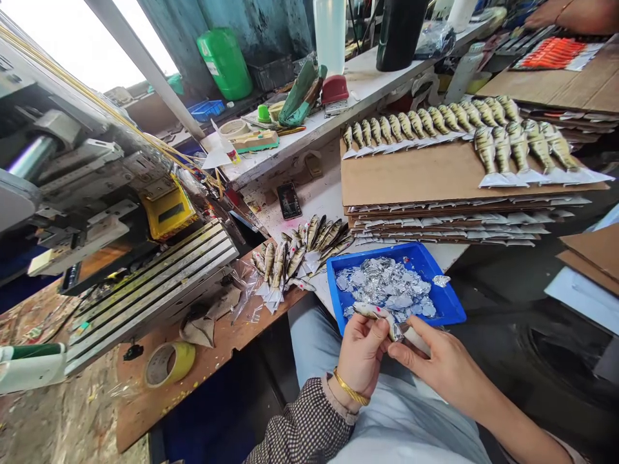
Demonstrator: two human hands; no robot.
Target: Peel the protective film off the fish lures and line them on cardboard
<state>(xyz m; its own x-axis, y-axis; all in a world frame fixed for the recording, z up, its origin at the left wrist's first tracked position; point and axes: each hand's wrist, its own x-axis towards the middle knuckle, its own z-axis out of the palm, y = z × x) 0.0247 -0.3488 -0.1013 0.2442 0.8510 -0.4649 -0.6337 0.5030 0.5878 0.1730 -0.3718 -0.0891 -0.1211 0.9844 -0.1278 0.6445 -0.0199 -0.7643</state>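
Observation:
My left hand point(360, 353) is closed around a small fish-shaped fishing lure point(371, 310), pale-bellied with a pinkish-red spot. At the lure's tail end, my right hand point(445, 362) pinches with thumb and fingers; a white and silvery bit shows there, partly hidden. Both hands are over the near edge of a blue plastic tray point(452, 308), above my lap. Crumpled silver foil scraps point(387, 287) lie heaped in the tray. Left of it sits a loose pile of striped lures point(316, 241), some with white tail tabs.
Stacked cardboard sheets point(401, 177) carry a row of lures point(411, 125) and larger lures point(517, 151). A phone point(289, 201) lies behind the pile. Tape point(170, 363) and a slatted metal bed point(155, 290) are left. Another person's hand point(546, 14) shows at upper right near orange lures point(551, 53).

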